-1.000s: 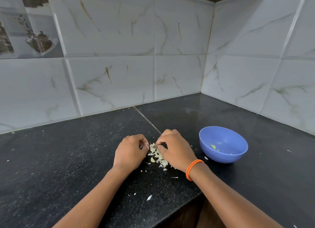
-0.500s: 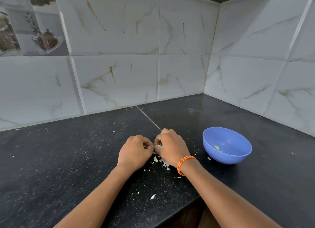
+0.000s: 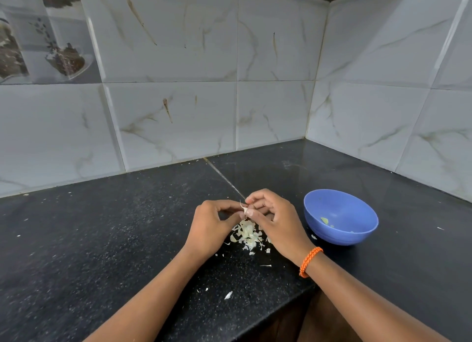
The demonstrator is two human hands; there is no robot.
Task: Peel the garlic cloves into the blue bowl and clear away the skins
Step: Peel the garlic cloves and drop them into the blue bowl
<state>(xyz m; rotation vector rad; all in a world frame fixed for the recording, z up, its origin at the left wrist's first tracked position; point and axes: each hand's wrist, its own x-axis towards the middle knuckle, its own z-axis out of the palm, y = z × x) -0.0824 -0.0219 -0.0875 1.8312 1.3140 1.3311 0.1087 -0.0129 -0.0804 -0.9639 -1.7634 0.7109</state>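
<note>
— Hands are doing what? 
— Both are pinching one garlic clove [image 3: 244, 209] between them. The left hand [image 3: 210, 226] is curling its fingers on it, and the right hand [image 3: 274, 220] is nipping it with thumb and fingertips.
— What is lying under them?
— Thin, flaky, pale skins [image 3: 249, 235] are sitting in a small heap on the black speckled counter [image 3: 102, 239].
— And around?
— Shiny marble-look tiles [image 3: 173, 60] are making a corner.
— Where is the bowl sitting?
— The round, smooth blue bowl [image 3: 357, 235] is sitting just beside the right hand, with little green-yellow bits inside.
</note>
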